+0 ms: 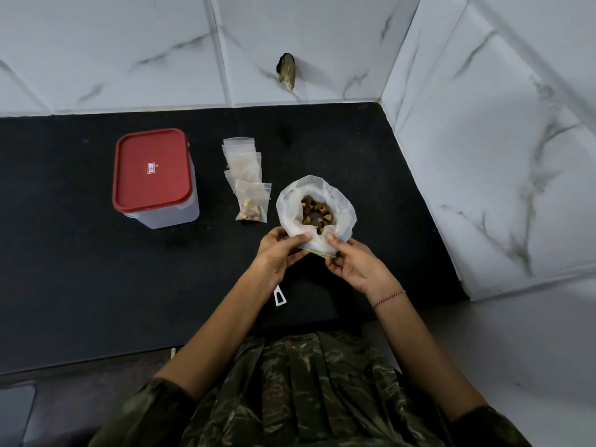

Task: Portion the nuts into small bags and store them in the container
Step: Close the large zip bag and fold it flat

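Near the front of the black counter point(96, 285), pinching the near rim of the open white bag point(290, 201) with the left hand point(280, 250), thumb and fingers curled tight onto the plastic. Doing the same with the right hand point(354, 266), thumb on that rim just beside, fingers curled underneath, pink bracelet point(388, 298) at the wrist. Looking straight down into brown nuts point(314, 214) piled at the bottom, mouth wide and rolled back. Just left of that, spotting an overlapping row of small clear bags point(246, 175) lying flat, nearest 1 carrying nuts in its lower end. Further left and well apart, standing upright with red lid point(153, 169) on: clear container point(174, 217). Beside the left wrist, lying flat, 1 small white tag point(279, 296).
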### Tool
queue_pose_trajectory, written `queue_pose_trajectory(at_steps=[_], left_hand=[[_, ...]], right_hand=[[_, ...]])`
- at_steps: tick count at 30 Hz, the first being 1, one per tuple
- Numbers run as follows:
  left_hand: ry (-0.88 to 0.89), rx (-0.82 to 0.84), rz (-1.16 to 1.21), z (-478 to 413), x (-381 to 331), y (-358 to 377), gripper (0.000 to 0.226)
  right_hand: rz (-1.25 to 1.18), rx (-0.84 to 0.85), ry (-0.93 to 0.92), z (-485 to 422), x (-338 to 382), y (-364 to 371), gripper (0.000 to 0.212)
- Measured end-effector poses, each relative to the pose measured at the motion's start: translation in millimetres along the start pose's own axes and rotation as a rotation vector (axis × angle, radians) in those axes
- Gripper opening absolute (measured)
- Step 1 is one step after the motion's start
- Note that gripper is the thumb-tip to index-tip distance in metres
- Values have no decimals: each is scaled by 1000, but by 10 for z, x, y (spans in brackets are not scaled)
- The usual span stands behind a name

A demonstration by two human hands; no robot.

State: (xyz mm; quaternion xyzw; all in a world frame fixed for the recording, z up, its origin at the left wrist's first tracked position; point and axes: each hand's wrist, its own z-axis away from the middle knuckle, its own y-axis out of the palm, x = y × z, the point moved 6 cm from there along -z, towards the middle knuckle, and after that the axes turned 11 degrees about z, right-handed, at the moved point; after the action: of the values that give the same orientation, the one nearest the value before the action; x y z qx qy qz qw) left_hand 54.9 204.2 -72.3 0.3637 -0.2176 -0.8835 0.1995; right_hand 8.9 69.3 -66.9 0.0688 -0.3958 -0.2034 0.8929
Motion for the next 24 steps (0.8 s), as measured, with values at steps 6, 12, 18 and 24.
queue_pose_trajectory(at_steps=[6, 12, 18, 24], left_hand=[[191, -216, -452, -5, -57, -87, 41], [407, -185, -977, 81, -111, 50, 57], [533, -88, -1123, 208, -130, 136, 55], [479, -47, -959, 184, -140, 167, 38]], right_hand=[[571, -332, -172, 38, 176, -19, 40], [1045, -402, -264, 60, 241, 36, 48], [-27, -74, 85, -42, 173, -29, 39], [123, -161, -39, -158, 225, -94, 28]])
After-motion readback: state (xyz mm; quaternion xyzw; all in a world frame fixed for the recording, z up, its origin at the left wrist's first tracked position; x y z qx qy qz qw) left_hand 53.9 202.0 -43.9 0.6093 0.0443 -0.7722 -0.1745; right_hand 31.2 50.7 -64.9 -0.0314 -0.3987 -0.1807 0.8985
